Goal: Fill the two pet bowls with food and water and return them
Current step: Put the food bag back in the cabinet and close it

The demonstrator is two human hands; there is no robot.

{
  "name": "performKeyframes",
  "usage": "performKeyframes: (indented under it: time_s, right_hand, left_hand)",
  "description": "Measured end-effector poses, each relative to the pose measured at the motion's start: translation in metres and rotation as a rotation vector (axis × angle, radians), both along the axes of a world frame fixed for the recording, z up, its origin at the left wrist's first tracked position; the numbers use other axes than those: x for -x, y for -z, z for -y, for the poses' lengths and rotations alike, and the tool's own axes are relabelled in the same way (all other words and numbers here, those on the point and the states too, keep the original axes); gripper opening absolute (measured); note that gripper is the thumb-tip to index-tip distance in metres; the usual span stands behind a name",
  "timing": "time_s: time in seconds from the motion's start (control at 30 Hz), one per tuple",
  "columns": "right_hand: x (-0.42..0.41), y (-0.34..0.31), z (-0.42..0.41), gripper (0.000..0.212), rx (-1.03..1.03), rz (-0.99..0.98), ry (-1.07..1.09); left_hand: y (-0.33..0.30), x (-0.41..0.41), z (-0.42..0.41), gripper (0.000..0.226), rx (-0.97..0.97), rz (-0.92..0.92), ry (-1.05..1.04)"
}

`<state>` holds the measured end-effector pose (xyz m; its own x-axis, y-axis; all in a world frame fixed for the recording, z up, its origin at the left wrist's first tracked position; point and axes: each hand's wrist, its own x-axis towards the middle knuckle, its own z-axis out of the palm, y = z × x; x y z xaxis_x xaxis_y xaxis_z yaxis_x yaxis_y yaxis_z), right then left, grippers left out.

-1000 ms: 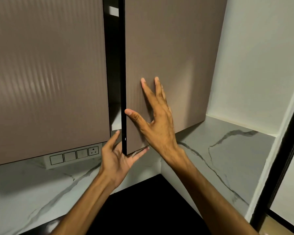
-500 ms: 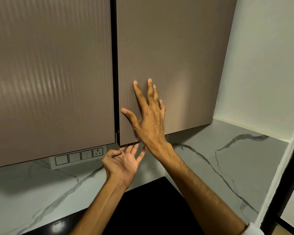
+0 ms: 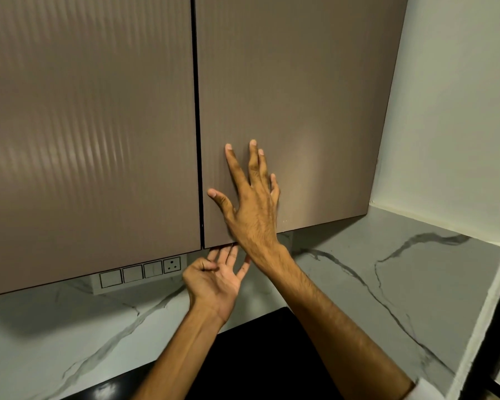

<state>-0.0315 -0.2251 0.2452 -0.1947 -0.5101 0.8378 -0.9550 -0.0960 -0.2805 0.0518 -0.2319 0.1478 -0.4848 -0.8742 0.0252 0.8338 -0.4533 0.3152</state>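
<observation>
No pet bowl, food or water shows in the head view. Two taupe ribbed wall cabinet doors fill the upper frame. The right cabinet door [image 3: 295, 111] sits flush beside the left cabinet door [image 3: 93, 125]. My right hand [image 3: 251, 203] lies flat against the lower left part of the right door, fingers straight and spread. My left hand [image 3: 214, 281] is palm-up just under that door's bottom edge, fingertips by the underside, thumb folded in, holding nothing.
A white socket and switch strip [image 3: 140, 274] is mounted below the left door. Marble-patterned backsplash [image 3: 387, 284] wraps the corner. A black countertop [image 3: 260, 342] lies below my arms. A white wall [image 3: 451, 111] stands at the right.
The right cabinet door swung from ajar to flush with the left door under my right hand. My left hand dropped from the door's edge to below its bottom.
</observation>
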Motion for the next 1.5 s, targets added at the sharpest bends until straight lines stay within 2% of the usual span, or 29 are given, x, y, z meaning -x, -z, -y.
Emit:
performKeyframes:
  time_s: [0.2,0.37,0.5,0.8,0.97,1.1,1.23,1.5]
  right_hand:
    - [0.001,0.000,0.001,0.083,0.001,0.002,-0.001]
    - [0.001,0.000,-0.001,0.083,-0.001,0.001,-0.006]
    - [0.000,-0.001,-0.002,0.083,-0.008,-0.001,-0.004]
    - [-0.001,0.000,-0.012,0.080,-0.038,0.002,-0.029]
    - [-0.003,0.012,-0.027,0.080,-0.101,0.018,-0.064]
    - [-0.010,0.021,-0.039,0.072,-0.067,0.125,-0.168]
    - [-0.017,0.027,-0.048,0.062,-0.009,0.171,-0.219]
    - [-0.038,0.028,-0.061,0.056,0.039,0.152,-0.246]
  left_hand:
    - [0.000,0.001,0.000,0.055,0.003,0.023,-0.014]
    - [-0.001,0.001,0.001,0.034,0.016,0.025,-0.007]
    - [-0.003,-0.001,0.000,0.035,0.015,0.040,-0.008]
    - [-0.007,-0.014,-0.006,0.008,0.036,0.077,-0.007]
    - [-0.007,-0.025,-0.010,0.016,0.025,0.147,-0.053]
    - [-0.004,-0.037,-0.015,0.035,-0.022,0.197,-0.142]
    - [-0.005,-0.054,-0.015,0.017,-0.049,0.195,-0.229]
    - [-0.017,-0.086,-0.013,0.009,-0.064,0.127,-0.322]
